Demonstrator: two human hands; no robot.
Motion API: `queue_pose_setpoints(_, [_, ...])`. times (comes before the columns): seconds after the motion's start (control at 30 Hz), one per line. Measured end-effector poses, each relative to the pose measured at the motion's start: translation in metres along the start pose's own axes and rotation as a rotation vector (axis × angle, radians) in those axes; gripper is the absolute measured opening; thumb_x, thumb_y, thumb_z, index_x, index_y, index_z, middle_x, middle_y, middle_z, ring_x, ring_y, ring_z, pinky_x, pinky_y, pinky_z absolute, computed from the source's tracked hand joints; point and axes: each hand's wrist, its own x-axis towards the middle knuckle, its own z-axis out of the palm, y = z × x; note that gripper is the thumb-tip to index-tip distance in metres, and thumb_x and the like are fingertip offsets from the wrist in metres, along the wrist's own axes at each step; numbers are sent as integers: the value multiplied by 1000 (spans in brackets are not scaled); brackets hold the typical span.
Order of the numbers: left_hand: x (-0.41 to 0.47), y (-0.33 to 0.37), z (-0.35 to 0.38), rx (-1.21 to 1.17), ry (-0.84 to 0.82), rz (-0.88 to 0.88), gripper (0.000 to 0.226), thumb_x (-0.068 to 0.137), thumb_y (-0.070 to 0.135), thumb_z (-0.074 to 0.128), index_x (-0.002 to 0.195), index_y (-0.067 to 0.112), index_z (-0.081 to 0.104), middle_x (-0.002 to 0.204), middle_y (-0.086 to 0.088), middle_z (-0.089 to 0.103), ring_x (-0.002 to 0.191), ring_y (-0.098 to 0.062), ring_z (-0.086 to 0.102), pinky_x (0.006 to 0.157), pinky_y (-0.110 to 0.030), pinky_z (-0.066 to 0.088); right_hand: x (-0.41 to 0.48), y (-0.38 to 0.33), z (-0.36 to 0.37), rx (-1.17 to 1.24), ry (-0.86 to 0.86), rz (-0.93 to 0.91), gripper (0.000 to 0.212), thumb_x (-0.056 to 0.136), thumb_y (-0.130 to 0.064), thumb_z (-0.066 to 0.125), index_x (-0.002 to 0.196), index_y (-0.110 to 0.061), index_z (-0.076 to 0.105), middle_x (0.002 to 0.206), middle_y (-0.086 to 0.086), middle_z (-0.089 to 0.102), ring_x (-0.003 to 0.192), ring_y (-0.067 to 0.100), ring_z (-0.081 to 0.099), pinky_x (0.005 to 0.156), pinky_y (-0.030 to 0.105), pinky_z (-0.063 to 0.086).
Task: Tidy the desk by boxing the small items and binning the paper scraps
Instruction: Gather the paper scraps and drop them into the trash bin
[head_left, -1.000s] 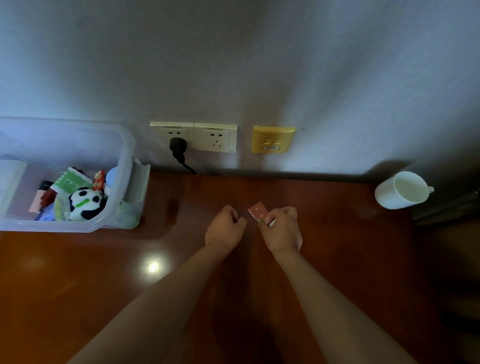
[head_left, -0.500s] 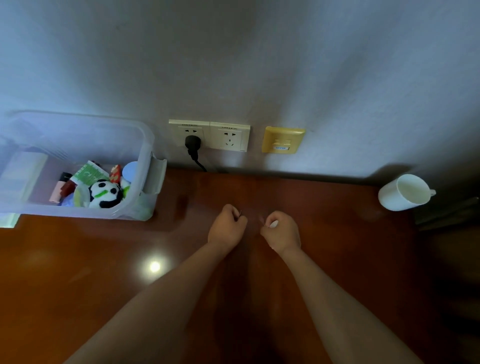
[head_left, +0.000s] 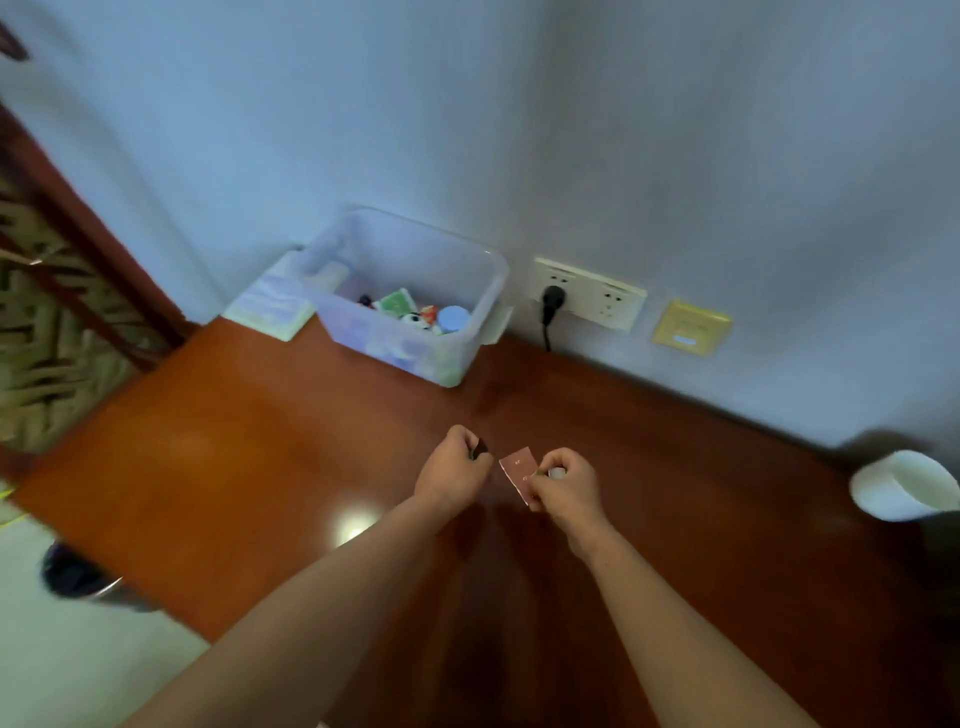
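**Both grips closed over the worktop (head_left: 260, 467)**

My left grip (head_left: 452, 475) is curled round a small dark bit (head_left: 479, 448) I cannot identify. My right grip (head_left: 566, 488) pinches the red paper scrap (head_left: 518, 470) by one edge. The clear box (head_left: 395, 348) sits by the wall (head_left: 675, 156), well apart; the bin (head_left: 72, 574) stands on the floor, far left.

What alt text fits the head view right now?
Two bare hands over a red-brown desk: the right hand pinches a small reddish scrap, the left hand grips a small dark item. Behind them a clear box of small items stands by the wall; a white mug sits far right, a dark bin on the floor left.
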Motion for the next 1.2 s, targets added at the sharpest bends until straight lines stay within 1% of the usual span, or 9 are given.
queue_pose_setpoints(0.13, [-30, -45, -52, -80, 104, -65, 11, 89, 17, 55, 88, 22, 45, 71, -2, 68, 61, -28, 68, 64, -36, 57, -32, -7, 56, -63, -164, -43, 34, 73, 19, 49, 67, -14, 47, 61, 7, 48, 42, 16, 46, 36, 21, 37])
queue_pose_setpoints(0.2, [-44, -64, -79, -81, 152, -75, 7, 93, 15, 52, 97, 18, 46, 67, 5, 64, 53, -21, 62, 51, -24, 51, -48, -12, 84, -84, -233, -73, 33, 75, 19, 49, 69, -14, 48, 61, 6, 49, 41, 15, 47, 36, 21, 39])
queue_pose_setpoints(0.27, [-58, -81, -105, -141, 182, -85, 7, 96, 13, 47, 102, 15, 47, 71, 4, 67, 52, -18, 60, 44, -22, 46, -63, -17, 111, -111, -284, -107, 32, 75, 18, 51, 71, -14, 49, 64, 7, 52, 42, 16, 49, 36, 22, 40])
queue_pose_setpoints(0.37, [-77, -112, -147, -230, 202, -120, 10, 97, 12, 42, 105, 15, 48, 81, -3, 71, 54, -18, 60, 49, -27, 47, -83, -25, 160, -148, -340, -132, 31, 75, 18, 51, 72, -13, 51, 67, 10, 54, 43, 18, 49, 37, 22, 41])
queue_pose_setpoints(0.63, [-117, -222, -294, -332, 313, -171, 10, 95, 13, 42, 101, 15, 50, 83, -5, 70, 55, -18, 60, 54, -30, 49, -153, -50, 335, -215, -511, -183, 28, 74, 16, 49, 68, -11, 55, 59, 9, 56, 42, 15, 50, 45, 26, 43])
queue_pose_setpoints(0.77, [-130, -285, -369, -359, 406, -190, 10, 94, 11, 42, 96, 13, 51, 79, -6, 70, 51, -19, 59, 46, -25, 47, -191, -55, 430, -209, -593, -226, 26, 74, 15, 50, 67, -10, 55, 60, 7, 56, 43, 15, 50, 44, 26, 43])
queue_pose_setpoints(0.97, [-149, -362, -451, -398, 528, -279, 13, 90, 9, 44, 82, 17, 50, 83, -8, 71, 51, -19, 62, 52, -29, 51, -229, -57, 536, -265, -691, -213, 25, 76, 15, 49, 68, -8, 55, 62, 8, 57, 45, 16, 51, 42, 24, 42])
queue_pose_setpoints(1.1, [-142, -410, -489, -412, 580, -333, 12, 87, 9, 47, 81, 17, 53, 81, -14, 71, 69, -33, 71, 67, -46, 60, -235, -58, 592, -345, -728, -207, 23, 77, 13, 50, 70, -8, 55, 62, 9, 57, 44, 15, 50, 43, 26, 43])
queue_pose_setpoints(1.2, [-127, -443, -511, -431, 582, -362, 13, 89, 9, 48, 82, 18, 56, 78, -13, 69, 71, -33, 72, 67, -49, 60, -227, -57, 632, -416, -746, -189, 24, 79, 12, 50, 70, -9, 55, 65, 7, 57, 47, 16, 50, 44, 26, 43])
